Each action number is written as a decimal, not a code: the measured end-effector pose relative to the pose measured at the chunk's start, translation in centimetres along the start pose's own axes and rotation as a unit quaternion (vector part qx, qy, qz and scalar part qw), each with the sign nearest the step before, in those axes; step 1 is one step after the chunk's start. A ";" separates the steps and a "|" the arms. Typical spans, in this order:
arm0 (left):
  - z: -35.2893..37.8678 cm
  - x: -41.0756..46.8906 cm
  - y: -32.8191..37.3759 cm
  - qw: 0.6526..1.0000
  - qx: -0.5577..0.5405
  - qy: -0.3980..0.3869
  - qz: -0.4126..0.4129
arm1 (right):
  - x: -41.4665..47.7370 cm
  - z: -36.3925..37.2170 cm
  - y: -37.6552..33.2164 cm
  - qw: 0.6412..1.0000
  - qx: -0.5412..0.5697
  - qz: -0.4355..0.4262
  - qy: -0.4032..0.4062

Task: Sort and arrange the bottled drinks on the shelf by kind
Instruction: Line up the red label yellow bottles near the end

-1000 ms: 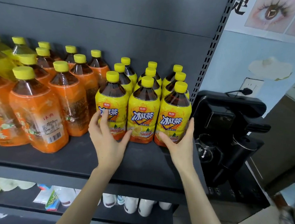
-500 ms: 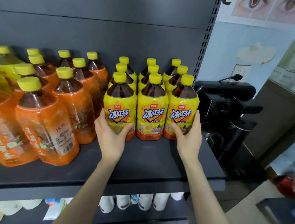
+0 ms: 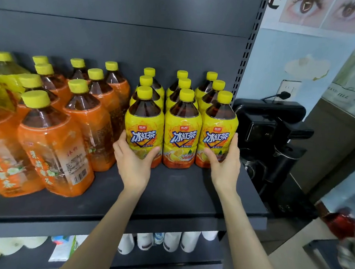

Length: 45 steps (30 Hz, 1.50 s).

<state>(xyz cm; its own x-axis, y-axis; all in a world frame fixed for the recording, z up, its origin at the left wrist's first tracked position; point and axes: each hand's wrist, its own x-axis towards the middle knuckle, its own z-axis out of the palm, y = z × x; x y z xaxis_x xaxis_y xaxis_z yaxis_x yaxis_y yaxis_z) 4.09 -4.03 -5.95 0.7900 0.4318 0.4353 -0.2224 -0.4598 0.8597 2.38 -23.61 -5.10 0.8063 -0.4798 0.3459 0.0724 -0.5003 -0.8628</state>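
Bottles with yellow labels [image 3: 182, 132] stand in a three-wide block at centre frame on the shelf [image 3: 180, 196], orange-labelled bottles [image 3: 66, 138] to their left. Our left hand [image 3: 133, 160] cups the front-left bottle, right hand [image 3: 225, 162] the front-right, fingers curled around each. We judge: press evenly inward, keeping rows square.

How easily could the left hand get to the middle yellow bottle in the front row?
Probably yes: the left hand cups the neighbouring bottle, and the middle yellow bottle stands unobstructed at the front.
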 end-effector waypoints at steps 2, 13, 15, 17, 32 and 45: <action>0.0 -0.2 0.2 1.000 0.001 -0.004 -0.002 | -0.1 -0.1 -0.1 1.000 0.000 -0.002 -0.005; -2.1 -0.7 0.6 0.997 0.023 -0.074 -0.025 | -0.6 -2.2 -1.0 0.999 0.019 -0.003 -0.043; -2.7 -1.2 1.0 0.998 0.029 -0.062 -0.007 | -1.2 -2.7 -1.4 0.999 0.025 -0.019 -0.018; -3.4 -1.7 1.4 0.998 0.043 -0.047 0.025 | -1.9 -3.1 -1.9 0.999 0.015 -0.036 -0.005; -14.0 -2.4 1.2 0.997 -0.014 0.032 0.075 | -8.2 1.1 -9.0 0.983 0.104 -0.137 -0.069; -22.4 3.0 -5.9 0.996 -0.051 0.013 0.075 | -15.4 13.2 -15.7 0.975 0.164 -0.102 -0.111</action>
<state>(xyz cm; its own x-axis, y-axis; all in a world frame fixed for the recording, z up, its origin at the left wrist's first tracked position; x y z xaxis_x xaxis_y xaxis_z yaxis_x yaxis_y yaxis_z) -4.97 17.36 -3.77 0.7283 0.3857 0.5664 -0.3943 -0.4402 0.8067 -3.37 1.18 -1.70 0.8603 -0.2081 0.4654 0.3990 -0.2934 -0.8687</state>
